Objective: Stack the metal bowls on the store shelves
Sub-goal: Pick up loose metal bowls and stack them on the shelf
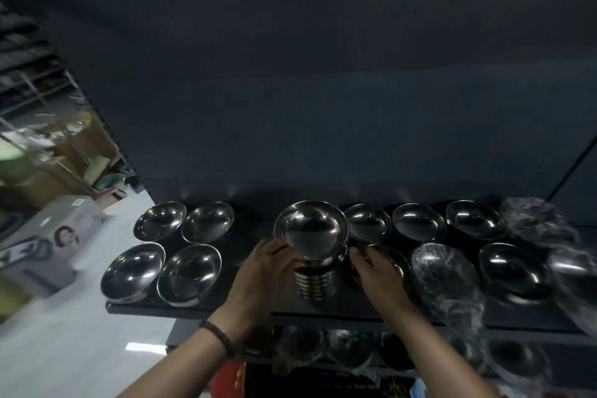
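Left hand (268, 268): fingers curled round the left side of the stack of bowls (315, 283), thumb up under the rim of the top bowl (311, 229); forearm rising from the near edge; beaded bracelet (219, 334) on the wrist

Right hand (378, 271): fingers bent, cupping the right side of the same stack; contact lies in shadow; forearm entering from near right

Stack of bowls: nested metal bowls, rims showing as rings one over another; axis upright, mouths upward; stands at the middle of the shelf (193, 310), near its front edge, between the two hands

Left of the stack, apart from it: four single bowls, mouths up, in two rows: far pair (160, 220) and (208, 221), near pair (134, 271) and (190, 273)

Right of the stack, far row: three single bowls (368, 223), (418, 226), (475, 218), the first just beside the top bowl's rim

Right, near row: one bowl (392, 263) partly under the right hand, just beside the stack; a plastic-wrapped bowl (444, 271); an unwrapped bowl (513, 271)

Far right end: wrapped bundles (536, 220), blurred

Behind: dark back panel (323, 107)

Below: lower shelf (349, 349) with wrapped items, dim

Left, on the floor: printed carton (55, 229), blurred
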